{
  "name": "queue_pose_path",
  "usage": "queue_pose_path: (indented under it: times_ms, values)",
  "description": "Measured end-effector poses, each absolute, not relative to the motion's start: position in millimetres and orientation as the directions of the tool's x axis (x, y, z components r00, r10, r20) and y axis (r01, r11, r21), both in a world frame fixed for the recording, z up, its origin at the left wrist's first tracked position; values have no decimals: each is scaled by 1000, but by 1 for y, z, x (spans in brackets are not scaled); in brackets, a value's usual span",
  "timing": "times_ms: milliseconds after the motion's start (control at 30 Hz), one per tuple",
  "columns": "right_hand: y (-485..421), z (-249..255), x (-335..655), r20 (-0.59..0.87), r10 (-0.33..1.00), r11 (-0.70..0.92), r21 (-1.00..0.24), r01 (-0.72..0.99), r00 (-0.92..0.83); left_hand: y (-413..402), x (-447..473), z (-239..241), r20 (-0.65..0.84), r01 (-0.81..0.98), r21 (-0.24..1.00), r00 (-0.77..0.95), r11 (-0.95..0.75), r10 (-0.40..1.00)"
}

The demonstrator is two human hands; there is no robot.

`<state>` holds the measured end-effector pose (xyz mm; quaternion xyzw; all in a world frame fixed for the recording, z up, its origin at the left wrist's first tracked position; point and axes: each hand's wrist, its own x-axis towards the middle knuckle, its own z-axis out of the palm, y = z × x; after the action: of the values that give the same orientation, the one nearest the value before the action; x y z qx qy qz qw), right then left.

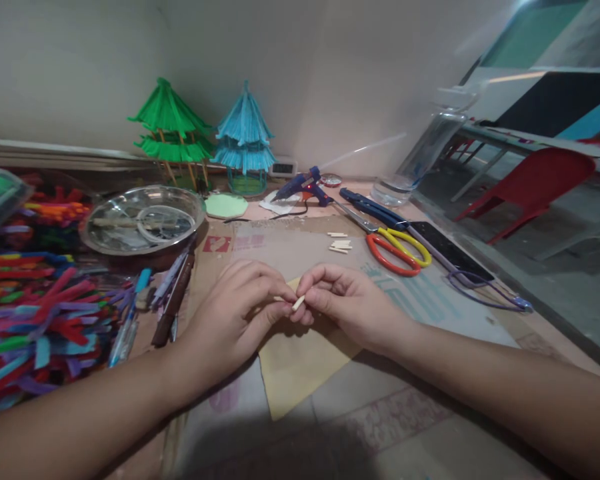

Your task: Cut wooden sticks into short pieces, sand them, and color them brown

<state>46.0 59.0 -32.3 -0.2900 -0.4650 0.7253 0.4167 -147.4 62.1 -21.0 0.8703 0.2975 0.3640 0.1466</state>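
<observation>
Pinching a short, pale wooden stick above flat yellow paper, the right hand has its fingers closed. The left hand's fingers curl alongside, grip unclear. Gentle, steady pressure should suit.

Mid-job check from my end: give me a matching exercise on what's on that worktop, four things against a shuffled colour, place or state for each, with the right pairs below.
Things:
1. small stick
2. scissors
3. yellow sheet
4. glue gun

Descriptions:
A. mostly dark blue, near the wall
B. at the fingertips, where the left hand and right hand meet
C. lying beneath the hands
D. red-orange and yellow handles

Right pairs: 1-B, 2-D, 3-C, 4-A
</observation>
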Motion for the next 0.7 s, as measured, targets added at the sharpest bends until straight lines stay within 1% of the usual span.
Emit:
queue_pose_path:
  times_ms: [333,433,500,533,567,633,700]
  values:
    - [52,-24,46,77,925,0,-980,-201,-372,63,-149,-25,565,404,478,539,-780,625]
    - [49,-23,48,122,940,90,-990,-112,-318,62,-150,-24,547,408,489,545,-771,635]
    - [48,-23,50,190,939,202,-979,11,-288,61,-150,-22,528,418,506,541,-754,654]
    - [49,-23,51,243,926,282,-954,101,-289,61,-150,-21,522,422,515,537,-746,663]
    - [51,-23,52,311,899,381,-903,199,-310,61,-150,-20,514,425,524,534,-738,672]
    - [57,-21,56,450,804,583,-728,361,-390,61,-150,-19,489,434,533,542,-726,683]
    - [63,-18,60,546,709,705,-553,444,-446,61,-149,-21,439,455,533,572,-714,693]
